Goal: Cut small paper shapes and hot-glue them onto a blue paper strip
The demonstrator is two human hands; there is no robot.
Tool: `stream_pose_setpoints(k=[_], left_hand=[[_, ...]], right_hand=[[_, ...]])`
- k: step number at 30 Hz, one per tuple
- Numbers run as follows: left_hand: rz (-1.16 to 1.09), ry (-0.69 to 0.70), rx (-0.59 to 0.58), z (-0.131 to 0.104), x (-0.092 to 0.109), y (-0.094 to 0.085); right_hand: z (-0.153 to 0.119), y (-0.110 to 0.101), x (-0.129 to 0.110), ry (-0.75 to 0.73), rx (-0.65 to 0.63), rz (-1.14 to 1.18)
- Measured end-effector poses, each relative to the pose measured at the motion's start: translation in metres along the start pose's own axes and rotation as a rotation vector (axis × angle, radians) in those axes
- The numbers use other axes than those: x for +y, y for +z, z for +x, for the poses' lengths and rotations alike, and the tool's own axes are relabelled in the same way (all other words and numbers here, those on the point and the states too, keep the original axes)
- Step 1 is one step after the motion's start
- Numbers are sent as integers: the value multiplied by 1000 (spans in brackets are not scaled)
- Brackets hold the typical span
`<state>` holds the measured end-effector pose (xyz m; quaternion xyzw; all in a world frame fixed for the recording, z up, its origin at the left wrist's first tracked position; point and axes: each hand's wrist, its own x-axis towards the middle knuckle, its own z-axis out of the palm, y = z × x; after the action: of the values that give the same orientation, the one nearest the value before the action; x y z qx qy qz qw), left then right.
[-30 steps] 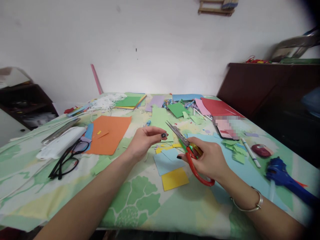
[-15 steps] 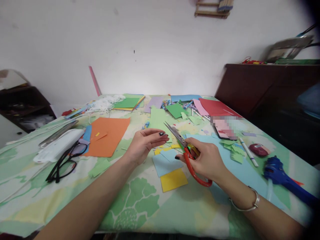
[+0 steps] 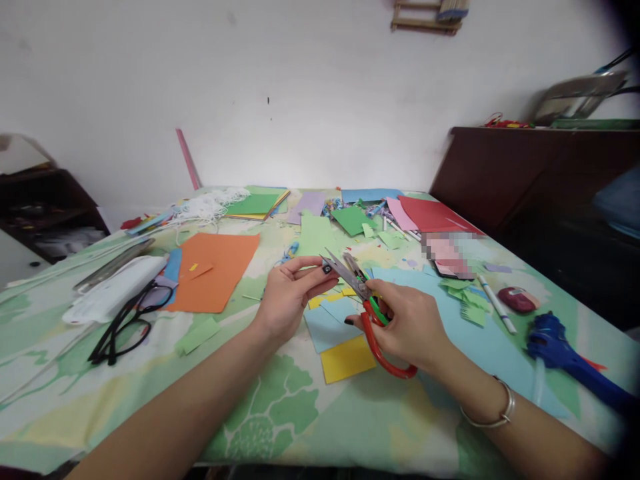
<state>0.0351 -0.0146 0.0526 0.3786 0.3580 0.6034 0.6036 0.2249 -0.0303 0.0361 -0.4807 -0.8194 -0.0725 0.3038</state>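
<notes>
Yellow paper square (image 3: pixel 347 358) lay nearest on the worktop (image 3: pixel 280 413), just ahead of both wrists, with a light blue sheet (image 3: pixel 327 323) touching its far edge. Landmark: the scissors (image 3: pixel 367 303).

Right hand (image 3: pixel 407 320) held the scissors by the red-and-green handles, grip wrapped through the loops; blades were parted, tips pointing up-left over the blue sheet. A silver bangle (image 3: pixel 493 410) sat on that wrist.

Left hand (image 3: pixel 290 297) was just left of the scissors, fingers drawn together near the blade tips, dark-painted thumbnail right beside them. Couldn't tell if that grip pinched anything; nothing visible between the fingers.

Left of the scissors, well apart: black glasses (image 3: pixel 127 320), a white case (image 3: pixel 113 293) touching them, and an orange sheet (image 3: pixel 215 267) between those and the left hand.

Right of the scissors: small green scraps (image 3: pixel 467 303), a white pen (image 3: pixel 495 303), a red oval item (image 3: pixel 520 300), and a blue tool (image 3: pixel 570 357) near the worktop edge.

Beyond the scissors: pale green sheet (image 3: pixel 315 233), dark green piece (image 3: pixel 353 219), red sheet (image 3: pixel 435 215), a stack of sheets with green on top (image 3: pixel 257 203), white string tangle (image 3: pixel 210 203). Behind all that, a white wall (image 3: pixel 300 87) and a dark cabinet (image 3: pixel 525 173) far right.
</notes>
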Motion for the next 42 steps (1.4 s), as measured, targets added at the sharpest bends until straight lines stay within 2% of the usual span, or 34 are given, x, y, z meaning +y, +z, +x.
stream_pose_setpoints(k=[13,24,42], left_hand=[[-105,-59,19,-5,-3,5],[-111,-28,-6,-3,-3,4],[188,28,-146,9,13,-11]], right_hand=[[-2,3,-1,-22,51,-57],[-3,3,0,-42,88,-71],[-1,-3,2,-63,62,-75]])
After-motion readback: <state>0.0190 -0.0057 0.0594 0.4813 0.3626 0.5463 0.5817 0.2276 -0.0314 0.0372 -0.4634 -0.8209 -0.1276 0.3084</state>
